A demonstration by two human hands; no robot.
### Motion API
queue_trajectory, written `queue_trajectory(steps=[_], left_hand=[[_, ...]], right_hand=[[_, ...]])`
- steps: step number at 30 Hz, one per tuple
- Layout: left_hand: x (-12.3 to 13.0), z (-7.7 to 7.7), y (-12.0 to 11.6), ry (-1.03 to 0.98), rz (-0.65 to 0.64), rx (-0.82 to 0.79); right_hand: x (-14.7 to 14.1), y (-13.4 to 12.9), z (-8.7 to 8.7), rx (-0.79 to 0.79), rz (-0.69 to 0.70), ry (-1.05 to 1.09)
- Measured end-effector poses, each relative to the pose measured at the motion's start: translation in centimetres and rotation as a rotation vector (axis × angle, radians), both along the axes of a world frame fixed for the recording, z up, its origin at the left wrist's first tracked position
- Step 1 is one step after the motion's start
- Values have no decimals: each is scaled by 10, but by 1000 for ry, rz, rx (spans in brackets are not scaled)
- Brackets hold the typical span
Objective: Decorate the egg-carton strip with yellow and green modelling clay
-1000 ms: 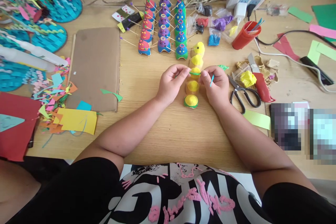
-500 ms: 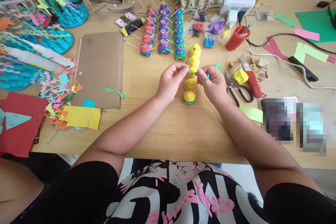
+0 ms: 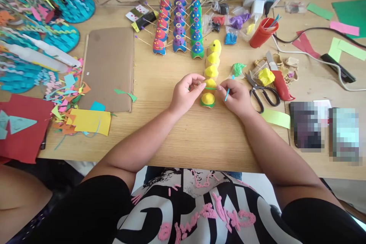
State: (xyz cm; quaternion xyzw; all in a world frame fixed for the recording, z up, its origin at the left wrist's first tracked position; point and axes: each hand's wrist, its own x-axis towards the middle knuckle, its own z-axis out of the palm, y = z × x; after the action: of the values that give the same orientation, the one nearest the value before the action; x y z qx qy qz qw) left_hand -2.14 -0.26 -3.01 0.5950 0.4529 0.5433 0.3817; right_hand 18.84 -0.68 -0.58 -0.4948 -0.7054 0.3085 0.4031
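Clay, green and drawn into a thin strand (image 3: 211,88), spans the gap between my hands, along the near side of one dome. That dome is second from me in the yellow-topped carton strip (image 3: 211,71), which lies lengthwise on the wooden desk (image 3: 183,137). Left hand (image 3: 185,93): thumb and forefinger pinched at one end of the strand. Right hand (image 3: 236,97): fingertips closed at the other end, with a slim blue stick (image 3: 228,94) also in its grasp.

Risks, my estimate: uneven pull could thin or snap the strand; pressing too hard could dent the soft yellow top or tip the light strip. The stick, angled near the work, could scratch a dome if my wrist turns.

Surroundings: a crumpled green clay lump (image 3: 238,69) lies just past my right hand. Black-handled scissors (image 3: 264,95) and a red-handled knife (image 3: 281,84) lie right of it, hazards for a sideways reach. Beyond the strip, painted-looking red-and-blue figures (image 3: 159,45) with pin-like feelers limit room to the far left.
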Motion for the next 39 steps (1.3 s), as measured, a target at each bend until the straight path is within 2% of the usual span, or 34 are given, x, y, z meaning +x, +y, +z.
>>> queue_trajectory(steps=[6,13,30,39], left_hand=[[-4,-1,-2,121,-30,63],[-3,-3,-4,224,-4,70],[-6,-7,-1,318,6,63],[-6,-6,1,334,17,27]], right_hand=[[3,1,-6,-17,32,-53],[4,0,-8,-38,12,-74],[5,2,-8,-56,-18,-159],[6,4,-3,-101,-69,-65]])
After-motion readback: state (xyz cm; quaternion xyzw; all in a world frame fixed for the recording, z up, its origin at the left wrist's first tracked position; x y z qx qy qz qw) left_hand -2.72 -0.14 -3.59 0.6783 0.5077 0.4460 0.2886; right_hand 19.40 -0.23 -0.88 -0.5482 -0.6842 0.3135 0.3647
